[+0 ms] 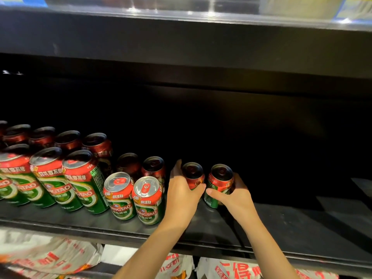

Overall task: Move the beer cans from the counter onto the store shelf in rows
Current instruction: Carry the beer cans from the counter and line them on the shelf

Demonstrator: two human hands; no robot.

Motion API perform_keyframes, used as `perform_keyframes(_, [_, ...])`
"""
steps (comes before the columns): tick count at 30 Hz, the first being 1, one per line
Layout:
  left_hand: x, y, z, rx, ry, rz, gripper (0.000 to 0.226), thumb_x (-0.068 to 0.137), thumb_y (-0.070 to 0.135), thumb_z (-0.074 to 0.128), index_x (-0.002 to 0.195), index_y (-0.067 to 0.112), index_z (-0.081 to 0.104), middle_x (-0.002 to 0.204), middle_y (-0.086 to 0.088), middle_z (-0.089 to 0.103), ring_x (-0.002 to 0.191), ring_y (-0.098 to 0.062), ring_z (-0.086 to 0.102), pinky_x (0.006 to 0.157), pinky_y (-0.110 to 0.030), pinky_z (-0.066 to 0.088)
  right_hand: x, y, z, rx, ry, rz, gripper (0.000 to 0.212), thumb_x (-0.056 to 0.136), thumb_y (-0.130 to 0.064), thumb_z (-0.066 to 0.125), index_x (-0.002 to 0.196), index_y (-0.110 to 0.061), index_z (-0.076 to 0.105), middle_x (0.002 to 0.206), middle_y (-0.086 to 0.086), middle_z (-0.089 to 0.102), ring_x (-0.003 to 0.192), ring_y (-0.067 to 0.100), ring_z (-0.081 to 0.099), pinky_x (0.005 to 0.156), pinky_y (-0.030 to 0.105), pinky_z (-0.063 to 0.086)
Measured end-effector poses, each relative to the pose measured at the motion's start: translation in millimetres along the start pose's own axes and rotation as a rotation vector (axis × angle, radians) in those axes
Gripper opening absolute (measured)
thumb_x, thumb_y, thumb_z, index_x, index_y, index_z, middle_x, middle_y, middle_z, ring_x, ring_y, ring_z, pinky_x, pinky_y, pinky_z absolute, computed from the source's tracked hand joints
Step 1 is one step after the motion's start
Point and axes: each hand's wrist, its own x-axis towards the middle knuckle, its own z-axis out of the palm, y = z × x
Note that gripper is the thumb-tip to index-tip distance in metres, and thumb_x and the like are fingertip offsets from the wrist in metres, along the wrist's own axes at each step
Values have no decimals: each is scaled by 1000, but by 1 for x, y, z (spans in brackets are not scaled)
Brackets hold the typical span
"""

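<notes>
Green and red beer cans stand in rows on the black store shelf [281, 224]. My left hand [182, 195] grips a can [193, 174] standing upright on the shelf. My right hand [234, 196] grips another can [220, 181] just to its right, also upright. Two short cans [119, 195] [148, 200] stand at the front just left of my left hand, with two more cans [154, 167] in shadow behind them. Several taller cans [84, 180] fill the shelf's left side in rows.
The shelf's right half is bare and dark, running deep to the back. An upper shelf [181, 33] with a shiny rail hangs overhead. Below the shelf edge lie white bags with red print [50, 256].
</notes>
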Motion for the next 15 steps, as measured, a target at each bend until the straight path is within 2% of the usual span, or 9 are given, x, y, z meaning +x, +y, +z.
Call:
perform_keyframes(3, [3, 13, -10, 74, 48, 132, 56, 83, 16, 65, 133, 24, 40, 124, -3, 53, 106, -12, 56, 90, -24, 49, 2, -3, -10, 16, -56, -28, 63, 74, -23, 78, 123, -35, 40, 105, -25, 52, 93, -13, 50, 69, 1, 41])
perform_keyframes(5, [17, 25, -23, 245, 61, 219, 60, 84, 19, 63, 138, 18, 36, 136, -3, 43, 121, -19, 46, 93, -22, 42, 4, -3, -20, 86, -120, -48, 65, 79, -17, 73, 129, -37, 37, 116, -23, 51, 104, -10, 49, 72, 3, 44])
perform_keyframes(6, [26, 31, -30, 387, 10, 229, 59, 86, 26, 62, 138, 19, 35, 139, -2, 40, 126, -21, 42, 94, -24, 40, 4, -3, -24, 122, -165, -50, 63, 80, -18, 72, 127, -39, 37, 120, -22, 50, 108, -8, 49, 73, 4, 45])
perform_keyframes(8, [47, 40, -38, 706, -190, 156, 70, 84, 48, 59, 141, 20, 30, 144, -1, 38, 130, -24, 39, 99, -32, 39, 2, -2, -26, 135, -226, -47, 56, 80, -26, 72, 122, -46, 40, 123, -21, 53, 112, -7, 51, 77, 8, 48])
perform_keyframes(11, [59, 40, -38, 942, -419, 137, 79, 72, 67, 59, 132, 19, 42, 133, -2, 52, 117, -24, 52, 93, -36, 47, 0, 2, -22, 94, -208, -55, 53, 82, -23, 70, 118, -50, 42, 122, -19, 57, 112, -5, 54, 89, 17, 49])
perform_keyframes(15, [64, 28, -36, 862, -524, 189, 53, 70, 62, 67, 105, 22, 60, 102, 5, 66, 91, -15, 62, 78, -31, 53, -1, 5, -18, 84, -138, -94, 54, 78, -20, 73, 119, -44, 47, 121, -15, 60, 113, 0, 56, 94, 23, 46])
